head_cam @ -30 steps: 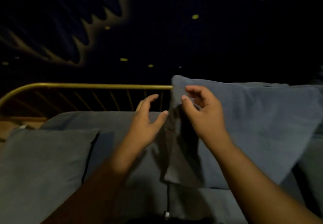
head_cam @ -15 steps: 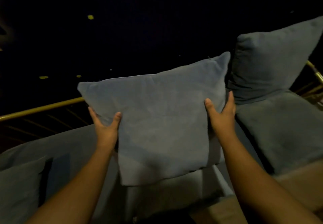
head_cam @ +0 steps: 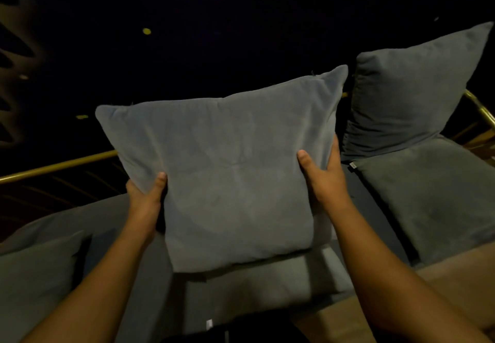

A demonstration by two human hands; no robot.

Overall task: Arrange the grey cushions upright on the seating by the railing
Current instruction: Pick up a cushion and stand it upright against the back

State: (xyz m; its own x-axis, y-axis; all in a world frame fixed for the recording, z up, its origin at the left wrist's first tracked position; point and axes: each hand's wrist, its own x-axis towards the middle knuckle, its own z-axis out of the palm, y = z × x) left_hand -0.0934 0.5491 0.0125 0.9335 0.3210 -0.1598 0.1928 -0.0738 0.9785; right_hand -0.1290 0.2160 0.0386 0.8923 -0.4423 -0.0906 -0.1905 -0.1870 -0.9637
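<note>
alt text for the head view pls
Both hands, left and right, hold a grey cushion upright by its sides over dim grey seating. Another cushion stands at right against a brass railing.

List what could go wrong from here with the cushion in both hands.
1. The held cushion is gripped only at its side edges by the left hand and right hand; set down too far back, it might tip over the brass railing, with only darkness beyond.
2. Its top edge slopes, so it may slump sideways rather than stand upright.
3. Placed carelessly, it could knock the upright cushion on the right.
</note>
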